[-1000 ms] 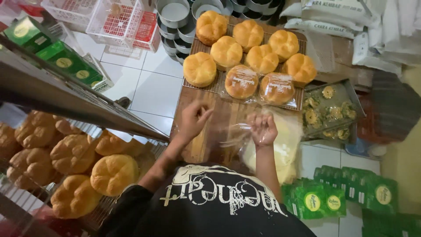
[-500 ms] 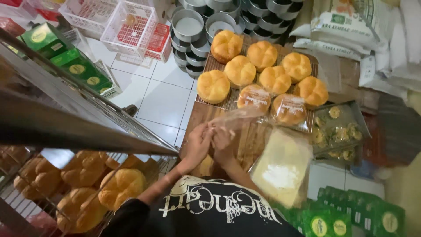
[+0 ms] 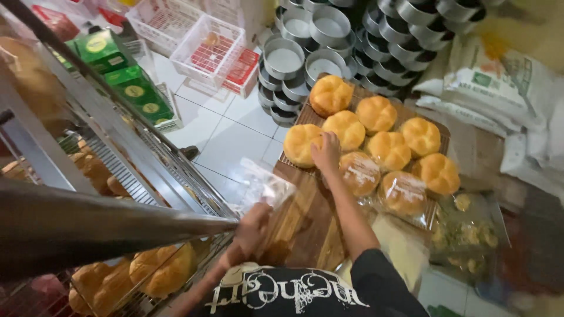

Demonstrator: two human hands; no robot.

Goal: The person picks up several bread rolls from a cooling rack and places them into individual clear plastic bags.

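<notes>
Golden round buns (image 3: 376, 113) lie on a wire cooling tray (image 3: 291, 159) set on a brown wooden board (image 3: 299, 220). Two of them, nearest me, are wrapped in clear plastic (image 3: 402, 191). My right hand (image 3: 326, 154) reaches forward and rests its fingers on the bare bun (image 3: 298, 144) at the tray's near left corner. Lower left, my left hand (image 3: 252, 228) grips a clear empty plastic bag (image 3: 265, 185) above the board's left edge. My black shirt fills the bottom.
A metal shelf rack (image 3: 117, 217) with more buns (image 3: 164, 270) stands close on the left. Stacked round metal tins (image 3: 305, 41), white baskets (image 3: 208, 44), green boxes (image 3: 114, 56) and sacks (image 3: 499, 79) ring the white-tiled floor. A bag of small pastries (image 3: 470, 232) lies right.
My hands have parted. The right hand went forward from the board to the bare bun. The left hand drew back toward me and to the left with the plastic bag.
</notes>
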